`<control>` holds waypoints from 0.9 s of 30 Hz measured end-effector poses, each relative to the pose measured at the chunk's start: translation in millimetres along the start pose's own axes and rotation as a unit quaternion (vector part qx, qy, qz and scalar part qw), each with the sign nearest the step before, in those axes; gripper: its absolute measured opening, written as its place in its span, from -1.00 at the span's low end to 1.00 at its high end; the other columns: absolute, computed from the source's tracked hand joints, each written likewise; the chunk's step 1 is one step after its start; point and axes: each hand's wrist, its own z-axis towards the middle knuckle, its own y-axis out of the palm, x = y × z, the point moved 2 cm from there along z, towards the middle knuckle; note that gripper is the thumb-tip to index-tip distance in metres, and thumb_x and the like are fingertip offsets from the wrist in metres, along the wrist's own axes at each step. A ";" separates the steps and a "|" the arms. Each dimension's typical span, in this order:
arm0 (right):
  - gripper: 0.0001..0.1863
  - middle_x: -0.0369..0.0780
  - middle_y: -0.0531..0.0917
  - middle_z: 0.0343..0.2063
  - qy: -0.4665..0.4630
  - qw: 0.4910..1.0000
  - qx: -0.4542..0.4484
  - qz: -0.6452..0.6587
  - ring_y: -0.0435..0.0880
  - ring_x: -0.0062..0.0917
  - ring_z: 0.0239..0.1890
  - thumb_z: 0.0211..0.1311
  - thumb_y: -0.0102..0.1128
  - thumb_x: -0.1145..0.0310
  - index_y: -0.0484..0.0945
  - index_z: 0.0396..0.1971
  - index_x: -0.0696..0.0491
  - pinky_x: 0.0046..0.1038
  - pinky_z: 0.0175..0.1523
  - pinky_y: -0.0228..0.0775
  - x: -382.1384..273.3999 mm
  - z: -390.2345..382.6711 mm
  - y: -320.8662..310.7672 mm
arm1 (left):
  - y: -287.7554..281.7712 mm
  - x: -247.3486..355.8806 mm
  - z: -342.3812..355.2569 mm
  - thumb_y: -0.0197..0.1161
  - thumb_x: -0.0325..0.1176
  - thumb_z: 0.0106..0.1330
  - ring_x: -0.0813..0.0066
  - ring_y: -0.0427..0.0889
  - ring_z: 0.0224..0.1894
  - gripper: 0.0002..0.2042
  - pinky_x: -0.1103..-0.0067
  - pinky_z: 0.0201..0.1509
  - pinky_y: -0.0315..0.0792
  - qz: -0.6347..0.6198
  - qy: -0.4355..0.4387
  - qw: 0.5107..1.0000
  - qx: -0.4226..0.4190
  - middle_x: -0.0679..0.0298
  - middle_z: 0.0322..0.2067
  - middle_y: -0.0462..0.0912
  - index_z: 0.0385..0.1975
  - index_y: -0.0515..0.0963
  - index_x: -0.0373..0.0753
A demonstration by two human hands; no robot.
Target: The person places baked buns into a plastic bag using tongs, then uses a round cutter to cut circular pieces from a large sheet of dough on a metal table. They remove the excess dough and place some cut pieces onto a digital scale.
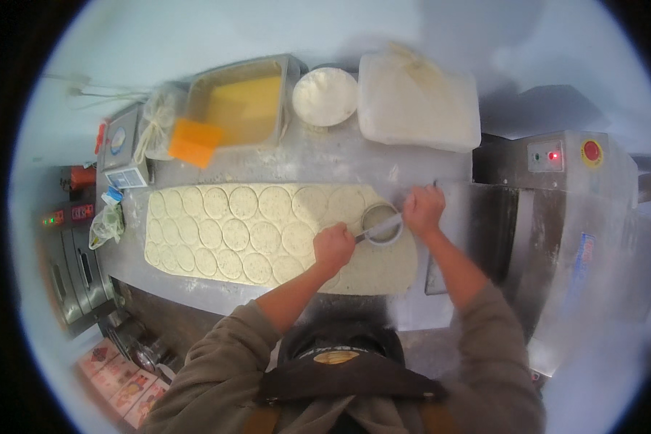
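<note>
A round dough cutter (383, 227), a ring with a bar across its top, stands on a flat sheet of pale, speckled dough (372, 276) near the sheet's right end. My left hand (334, 246) is closed round the near-left end of the bar. At its far-right end, my right hand (423, 208) grips the bar too. Rows of circles are marked in the dough to the left of the cutter, some faint at the upper right. My left hand and forearm cover part of the sheet.
Along the back of the metal table (325, 163) stand a tray of yellow contents (278, 137), an orange scraper (195, 142), a white bowl of powder (325, 98) and a bulky white plastic-wrapped block (419, 108). A scale (125, 141) sits left; a steel machine (600, 192) stands right.
</note>
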 end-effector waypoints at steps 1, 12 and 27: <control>-0.81 -0.08 0.51 -0.60 0.004 1.000 0.002 -0.011 0.50 -0.08 -0.44 0.09 0.15 0.32 0.48 -0.65 0.02 -0.04 -0.21 0.30 -0.1 -0.3 0.0 | 0.7 -0.7 0.1 0.12 -0.25 0.29 -0.15 0.69 -0.34 -0.77 0.02 -0.23 0.52 0.003 0.001 1.000 0.014 -0.09 -0.47 0.68 -0.49 0.60 -0.24; -0.75 -0.09 0.50 -0.60 0.001 1.000 -0.008 -0.030 0.50 -0.09 -0.45 0.15 0.24 0.34 0.46 -0.66 0.06 -0.05 -0.23 0.33 -17.6 2.1 -21.2 | 1.7 -6.7 -14.5 0.10 -0.21 0.30 -0.20 0.68 -0.28 -0.73 0.00 -0.16 0.50 -0.044 0.031 0.997 0.052 -0.11 -0.43 0.69 -0.48 0.61 -0.26; -0.79 -0.07 0.58 -0.63 0.053 0.995 -0.057 -0.057 0.58 -0.08 -0.43 0.13 0.26 0.31 0.59 -0.64 0.06 -0.04 -0.22 0.37 -64.7 -73.8 -30.7 | -0.2 -46.8 -96.6 0.16 -0.26 0.27 -0.22 0.67 -0.36 -0.76 0.02 -0.25 0.51 -0.079 0.025 0.992 0.090 -0.08 -0.49 0.66 -0.52 0.62 -0.29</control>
